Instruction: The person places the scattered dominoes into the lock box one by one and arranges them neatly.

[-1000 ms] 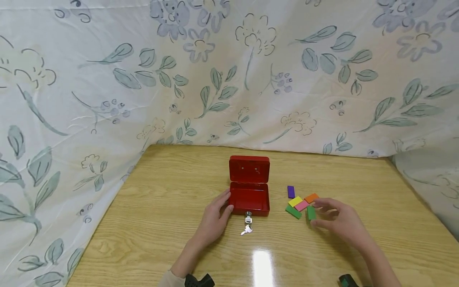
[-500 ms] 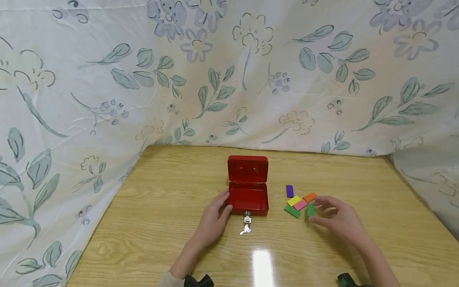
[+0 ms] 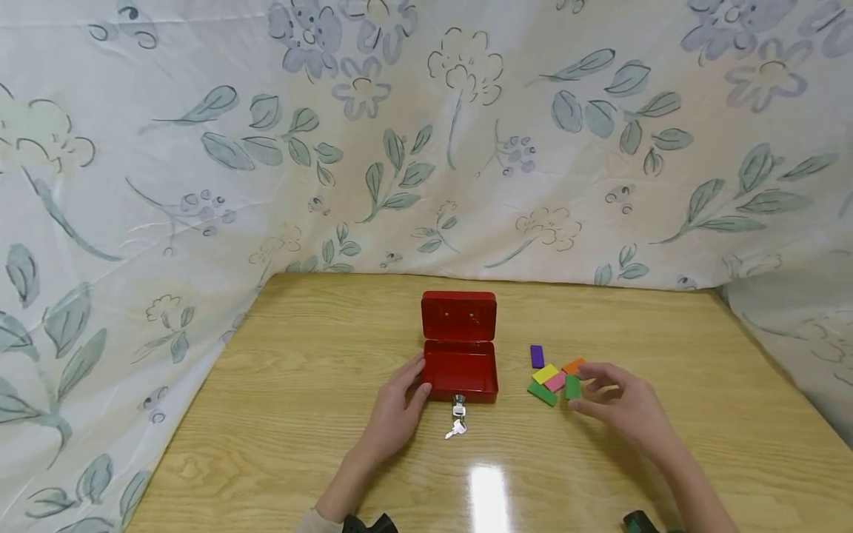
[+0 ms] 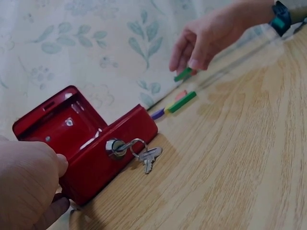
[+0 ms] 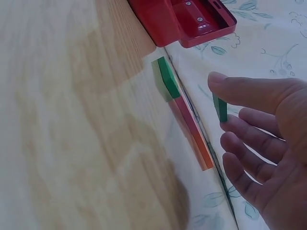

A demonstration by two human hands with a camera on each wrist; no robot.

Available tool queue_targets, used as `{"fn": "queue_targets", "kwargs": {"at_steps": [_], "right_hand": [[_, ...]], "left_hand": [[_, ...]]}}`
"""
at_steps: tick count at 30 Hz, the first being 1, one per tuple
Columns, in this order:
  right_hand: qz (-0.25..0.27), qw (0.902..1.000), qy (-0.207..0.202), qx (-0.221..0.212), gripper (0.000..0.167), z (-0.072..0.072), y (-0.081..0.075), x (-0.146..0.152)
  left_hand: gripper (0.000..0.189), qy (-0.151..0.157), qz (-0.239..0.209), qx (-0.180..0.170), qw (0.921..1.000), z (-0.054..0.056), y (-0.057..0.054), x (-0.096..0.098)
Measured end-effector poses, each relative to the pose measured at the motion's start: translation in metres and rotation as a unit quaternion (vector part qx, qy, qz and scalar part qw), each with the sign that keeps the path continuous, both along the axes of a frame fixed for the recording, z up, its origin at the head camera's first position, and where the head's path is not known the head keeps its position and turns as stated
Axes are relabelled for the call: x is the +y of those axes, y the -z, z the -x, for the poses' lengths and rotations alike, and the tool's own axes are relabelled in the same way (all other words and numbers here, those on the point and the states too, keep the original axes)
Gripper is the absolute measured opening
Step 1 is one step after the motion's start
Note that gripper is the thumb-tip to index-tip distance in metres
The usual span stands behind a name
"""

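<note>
A red metal cash box (image 3: 460, 370) stands with its lid raised, and keys (image 3: 457, 428) on a ring hang at its front lock. My left hand (image 3: 393, 411) rests against the box's left side, thumb near the front corner, as the left wrist view also shows. To the right, my right hand (image 3: 626, 407) pinches a green block (image 3: 573, 387) between thumb and fingertip. The right wrist view shows this thin green block (image 5: 220, 108) held up above the table, its other fingers loosely bent. Near it lie green (image 3: 543, 393), yellow (image 3: 546, 374), pink (image 3: 556, 381), orange (image 3: 574, 366) and purple (image 3: 537, 356) blocks.
All of this is on a wood-grain table (image 3: 320, 326). A floral cloth (image 3: 373, 148) hangs behind and at the sides. Light reflects off the tabletop (image 3: 489, 496) at the front.
My right hand, with the green block in its pinch, has shifted slightly left toward the other blocks. My left hand stays at the box; the head view has drifted slightly.
</note>
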State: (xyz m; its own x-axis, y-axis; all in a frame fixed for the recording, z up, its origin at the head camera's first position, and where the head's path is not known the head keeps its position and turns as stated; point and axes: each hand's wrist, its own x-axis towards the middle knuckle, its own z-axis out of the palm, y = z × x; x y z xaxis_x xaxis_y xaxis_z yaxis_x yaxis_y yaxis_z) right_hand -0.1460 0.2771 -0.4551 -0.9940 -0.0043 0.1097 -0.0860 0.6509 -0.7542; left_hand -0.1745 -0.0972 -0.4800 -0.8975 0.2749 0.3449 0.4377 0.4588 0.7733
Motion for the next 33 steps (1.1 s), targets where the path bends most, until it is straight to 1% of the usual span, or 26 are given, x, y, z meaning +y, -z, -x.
{"fn": "queue_targets", "kwargs": {"at_steps": [4,9,19,22,27,33], "right_hand": [[-0.008,0.9999,-0.001,0.007,0.062,0.001,0.001,0.000],[-0.005,0.9999,-0.003,0.013,0.061,0.001,0.001,-0.003],[0.004,0.9997,-0.001,0.026,0.058,-0.001,0.003,-0.007],[0.005,0.9995,0.000,0.030,0.056,-0.002,0.002,-0.009],[0.013,0.9988,-0.008,0.046,0.053,-0.003,-0.003,-0.014],[0.013,0.9986,-0.005,0.050,0.050,-0.005,-0.002,-0.020]], "left_hand": [[0.047,-0.002,-0.003,0.003,1.0000,-0.001,-0.001,0.000],[0.046,-0.001,-0.007,0.009,0.9999,0.001,-0.001,0.001],[0.046,0.001,-0.006,0.015,0.9999,0.001,0.003,0.000],[0.046,0.002,-0.013,0.013,0.9998,0.001,0.004,-0.001],[0.046,-0.001,-0.018,-0.008,0.9998,-0.001,0.002,-0.002],[0.046,-0.002,-0.016,-0.003,0.9999,-0.001,0.003,-0.002]]}}
